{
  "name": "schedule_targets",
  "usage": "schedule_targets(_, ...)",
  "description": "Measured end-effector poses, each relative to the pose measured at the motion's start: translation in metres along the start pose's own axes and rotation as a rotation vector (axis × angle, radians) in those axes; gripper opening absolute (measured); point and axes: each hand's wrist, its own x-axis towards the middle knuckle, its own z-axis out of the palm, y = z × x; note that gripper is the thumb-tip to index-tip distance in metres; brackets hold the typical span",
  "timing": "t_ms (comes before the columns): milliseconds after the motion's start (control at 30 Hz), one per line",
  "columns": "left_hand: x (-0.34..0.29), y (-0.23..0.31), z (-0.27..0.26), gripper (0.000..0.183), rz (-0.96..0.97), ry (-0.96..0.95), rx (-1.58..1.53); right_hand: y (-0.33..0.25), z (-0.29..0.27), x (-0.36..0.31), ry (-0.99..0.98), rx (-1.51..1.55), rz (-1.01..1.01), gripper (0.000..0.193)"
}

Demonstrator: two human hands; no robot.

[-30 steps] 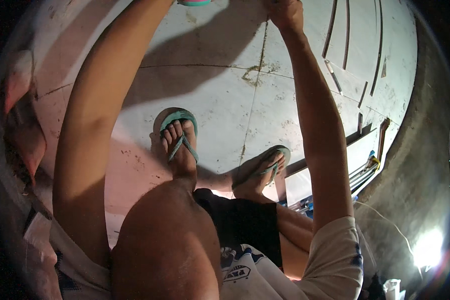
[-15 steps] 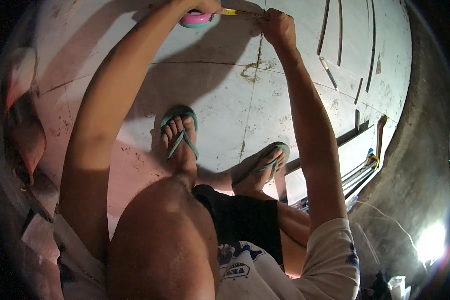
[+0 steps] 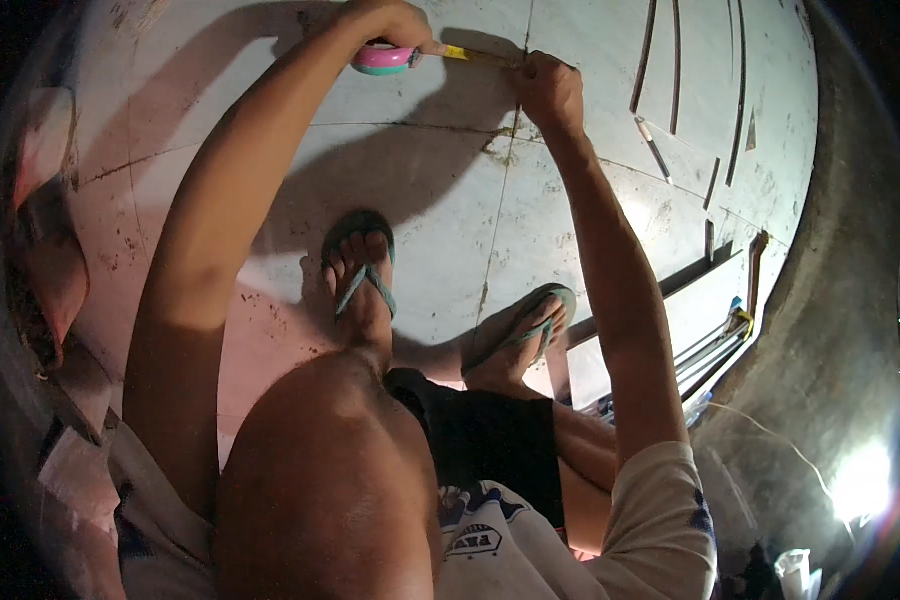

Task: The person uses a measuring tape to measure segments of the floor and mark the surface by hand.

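A pink and teal tape measure (image 3: 384,59) hangs at my left hand (image 3: 398,24), at the far edge of the view. Its yellow blade (image 3: 470,54) is drawn out a short way to the right. My right hand (image 3: 550,88) is closed in a fist around the blade's far end. The fingers of my left hand are closed by the case, where the blade comes out. Both arms reach forward over the pale tiled floor (image 3: 410,170), and their shadow falls below the tape.
Several thin dark strips (image 3: 678,70) lie on the tiles at the right. A pen-like stick (image 3: 654,150) is near them. Farther down are a white panel (image 3: 710,295) and a bundle of long rods (image 3: 715,350). A bright lamp (image 3: 862,485) with a wire shines at the lower right.
Both hands and the tape measure have come slightly nearer to me. More of the left hand and of the case shows now. The blade stays stretched between the hands.
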Motion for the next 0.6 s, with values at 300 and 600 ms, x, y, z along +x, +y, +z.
schedule_targets(300, -0.039, 0.034, 0.019, 0.049, -0.013, 0.023, -0.126, -0.001, -0.001, -0.049, -0.041, 0.06, 0.033, 0.013)
schedule_targets(600, -0.067, 0.054, 0.049, 0.049, -0.028, -0.107, -0.236, -0.021, -0.017, -0.089, -0.014, 0.161, -0.004, 0.009)
